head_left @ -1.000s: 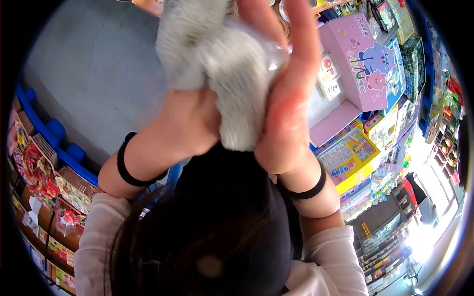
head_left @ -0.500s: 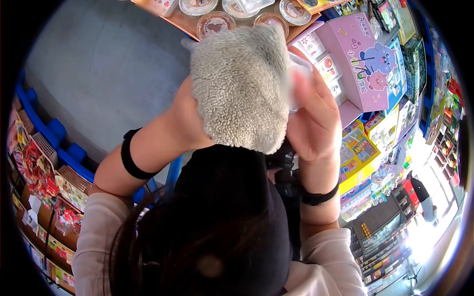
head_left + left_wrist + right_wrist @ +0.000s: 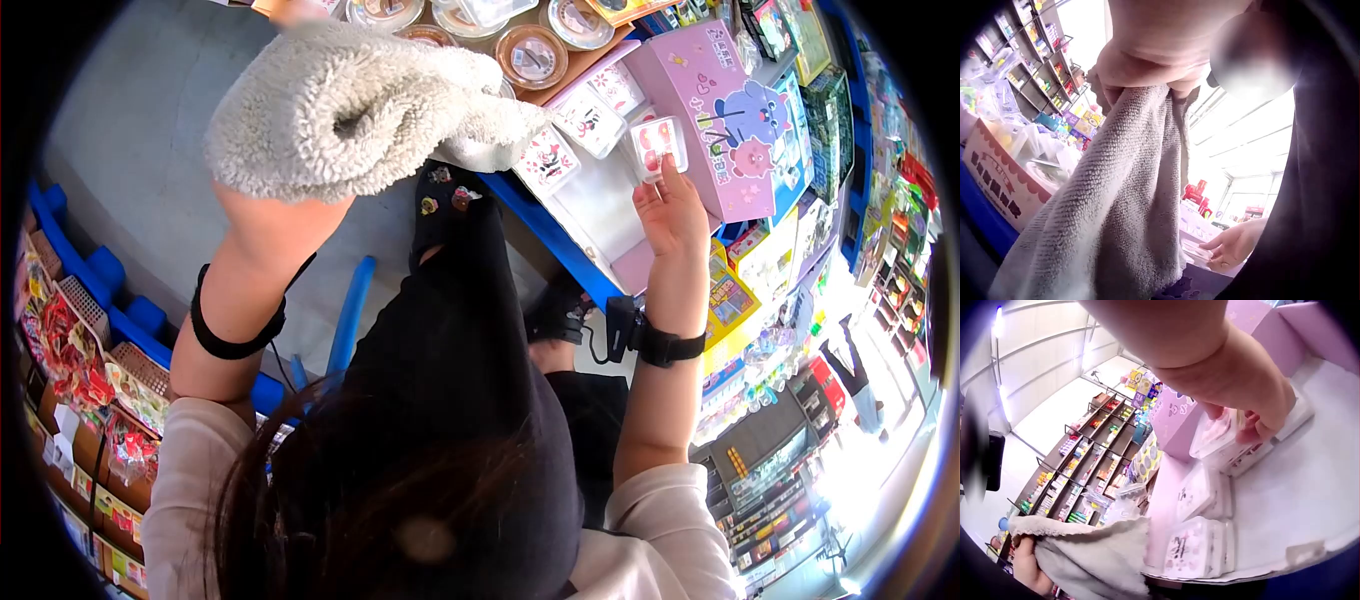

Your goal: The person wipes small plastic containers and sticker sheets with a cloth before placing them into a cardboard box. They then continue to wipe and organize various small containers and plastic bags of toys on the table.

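A fluffy grey cloth (image 3: 350, 120) hangs from my left hand (image 3: 1154, 72), whose fingers grip its upper part in the left wrist view. In the head view the cloth covers most of that hand. My right hand (image 3: 674, 212) pinches a small clear plastic box (image 3: 658, 146) with red pictures on it, over the pink display carton (image 3: 640, 268). From the right wrist, the fingers curl at the edge of this box (image 3: 1215, 439), among similar small boxes (image 3: 1194, 550) standing in the carton.
Round clear-lidded tubs (image 3: 532, 56) sit in an orange-brown carton beside the pink one. Yellow packages (image 3: 735, 300) lie to the right. A blue rack (image 3: 105, 265) with baskets of red packets is on the left. My shoes (image 3: 440, 205) stand on the grey floor by the blue edge.
The cloth and left hand have moved left, away from the right hand. My right hand, earlier beside the cloth with clear plastic, has moved forward with the small box to the pink carton.
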Available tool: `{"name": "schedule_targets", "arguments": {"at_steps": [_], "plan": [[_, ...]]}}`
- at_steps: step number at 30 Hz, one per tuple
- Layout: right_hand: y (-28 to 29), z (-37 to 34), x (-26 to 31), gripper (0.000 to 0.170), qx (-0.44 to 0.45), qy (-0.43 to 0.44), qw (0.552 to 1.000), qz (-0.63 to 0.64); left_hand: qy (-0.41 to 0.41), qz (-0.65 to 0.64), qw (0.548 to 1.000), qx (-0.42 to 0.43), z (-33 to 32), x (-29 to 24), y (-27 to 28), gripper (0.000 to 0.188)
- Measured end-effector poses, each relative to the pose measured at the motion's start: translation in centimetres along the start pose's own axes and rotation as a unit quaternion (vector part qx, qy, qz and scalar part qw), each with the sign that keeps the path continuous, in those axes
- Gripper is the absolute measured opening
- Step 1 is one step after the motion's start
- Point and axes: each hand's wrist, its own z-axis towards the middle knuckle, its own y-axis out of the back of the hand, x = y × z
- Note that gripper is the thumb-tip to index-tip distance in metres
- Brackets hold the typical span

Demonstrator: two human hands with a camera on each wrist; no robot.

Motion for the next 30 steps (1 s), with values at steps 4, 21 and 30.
{"name": "schedule_targets", "arguments": {"at_steps": [4, 21, 30], "plan": [[-0.4, 0.0, 0.0, 0.034, -0.051, 0.063, 0.993, -0.084, 0.021, -0.022, 1.0, 0.002, 0.1, -0.2, 0.0, 0.038], [-3.8, -3.4, -1.9, 0.028, 0.138, 0.177, 0.871, -0.437, 0.087, -0.141, 0.986, 0.012, 1.0, -0.6, 0.1, 0.028], [-7.6, -6.4, 0.6, 0.018, 0.119, 0.383, 0.751, -0.524, 0.049, -0.222, 0.965, 0.133, 6.0, -1.5, 0.5, 0.022]]}}
